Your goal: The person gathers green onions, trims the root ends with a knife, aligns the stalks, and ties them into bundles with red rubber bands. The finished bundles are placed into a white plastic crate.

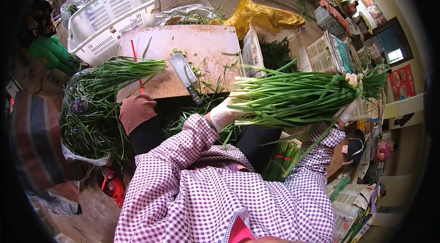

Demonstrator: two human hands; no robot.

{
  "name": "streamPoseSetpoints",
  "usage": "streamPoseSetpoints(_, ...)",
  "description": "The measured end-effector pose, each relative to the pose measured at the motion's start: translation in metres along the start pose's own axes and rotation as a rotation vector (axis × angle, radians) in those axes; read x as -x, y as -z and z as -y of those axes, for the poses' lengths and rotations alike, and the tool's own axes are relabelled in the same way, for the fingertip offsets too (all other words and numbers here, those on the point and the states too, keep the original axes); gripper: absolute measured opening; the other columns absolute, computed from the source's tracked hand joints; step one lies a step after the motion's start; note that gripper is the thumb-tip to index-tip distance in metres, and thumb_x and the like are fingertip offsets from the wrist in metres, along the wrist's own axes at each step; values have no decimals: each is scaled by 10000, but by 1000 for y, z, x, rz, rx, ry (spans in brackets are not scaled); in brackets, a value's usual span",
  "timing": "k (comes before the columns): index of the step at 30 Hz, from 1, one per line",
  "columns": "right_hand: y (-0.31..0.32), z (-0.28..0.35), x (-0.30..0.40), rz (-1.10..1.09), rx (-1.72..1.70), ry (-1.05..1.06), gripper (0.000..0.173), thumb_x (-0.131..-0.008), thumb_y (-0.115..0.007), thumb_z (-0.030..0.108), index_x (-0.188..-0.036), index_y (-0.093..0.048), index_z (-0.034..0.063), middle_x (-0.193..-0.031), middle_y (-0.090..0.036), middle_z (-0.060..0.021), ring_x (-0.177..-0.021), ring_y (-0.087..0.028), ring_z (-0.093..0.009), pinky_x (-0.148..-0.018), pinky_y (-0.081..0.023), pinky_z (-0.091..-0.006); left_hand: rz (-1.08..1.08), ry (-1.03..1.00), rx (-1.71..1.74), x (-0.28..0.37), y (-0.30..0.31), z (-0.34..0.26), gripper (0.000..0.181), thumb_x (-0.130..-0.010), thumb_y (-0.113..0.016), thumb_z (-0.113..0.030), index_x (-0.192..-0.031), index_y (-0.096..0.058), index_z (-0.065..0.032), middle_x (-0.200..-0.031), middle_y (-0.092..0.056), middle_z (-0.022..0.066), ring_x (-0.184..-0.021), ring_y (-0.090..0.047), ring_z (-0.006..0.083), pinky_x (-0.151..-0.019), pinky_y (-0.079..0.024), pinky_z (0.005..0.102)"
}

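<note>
Across my front lies a large bunch of garlic chives (285, 98), pale stems to the left and green leaves to the right. My left hand (221, 114), in a white glove, holds the stem end; its fingers are hidden behind the stems. Gloved as well, my right hand (352, 85) wraps around the leafy end. A cleaver (184, 69) with a black handle rests on the cutting board (209, 40) among cut stem bits. On the board's left side, a smaller bunch of chives (137, 67) lies across a red tie strip (133, 50).
At left, loose greens fill a plastic bag (70, 156). A white plastic crate (118, 31) stands beyond the board. Right of the board are another crate (252, 50) with greens and a yellow sack (261, 16). Below the bunch lie red-tied chives (280, 165). Other people appear at far right.
</note>
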State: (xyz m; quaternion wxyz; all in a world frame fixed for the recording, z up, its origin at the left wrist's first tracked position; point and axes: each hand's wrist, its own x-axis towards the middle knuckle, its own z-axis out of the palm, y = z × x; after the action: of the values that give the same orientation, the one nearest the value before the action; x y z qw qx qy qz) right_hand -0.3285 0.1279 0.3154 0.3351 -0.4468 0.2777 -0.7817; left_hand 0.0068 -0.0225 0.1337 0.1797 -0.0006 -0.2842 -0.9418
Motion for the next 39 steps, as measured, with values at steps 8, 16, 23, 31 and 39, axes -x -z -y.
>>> streamPoseSetpoints(8,18,-2,10,-284,40,42,331,-981,-449,258,-1209,-556,44,-1053,-639,-93,-931,-629,-233,-848,-533,-391,-120,37,136,13,-5,11,475,-812,-720,-131,-1235,-540,-9,-1154,-621,90,-1050,-604,186,-946,-472,335)
streamPoseSetpoints(16,30,12,16,-300,198,110,260,-967,-417,198,-1184,-494,77,-1053,-528,-91,-1024,-513,-233,-987,-406,-401,51,-23,-30,25,-23,4,741,-675,-805,-114,-1322,-457,-14,-1214,-598,109,-1138,-564,208,-983,-443,337)
streamPoseSetpoints(23,-60,-19,5,-228,-197,33,69,-966,-437,136,-921,-476,101,-848,-390,-42,-859,-417,-165,-947,-352,-342,173,-329,-590,19,26,31,337,-850,-646,-101,-1183,-617,-59,-1217,-613,122,-1105,-589,310,-958,-473,395)
streamPoseSetpoints(31,-12,-1,13,-229,-36,95,62,-952,-458,141,-911,-484,104,-858,-422,-41,-872,-430,-162,-946,-363,-356,390,-514,-1049,36,37,45,469,-897,-563,-52,-1354,-461,-57,-1422,-442,117,-1273,-446,256,-1080,-364,353)
streamPoseSetpoints(39,-22,28,5,-219,-59,126,66,-941,-482,169,-934,-499,106,-862,-450,-39,-873,-436,-161,-930,-369,-375,398,272,-488,52,41,6,277,-902,-659,-248,-1032,-689,-5,-1105,-647,92,-987,-551,186,-885,-423,311)
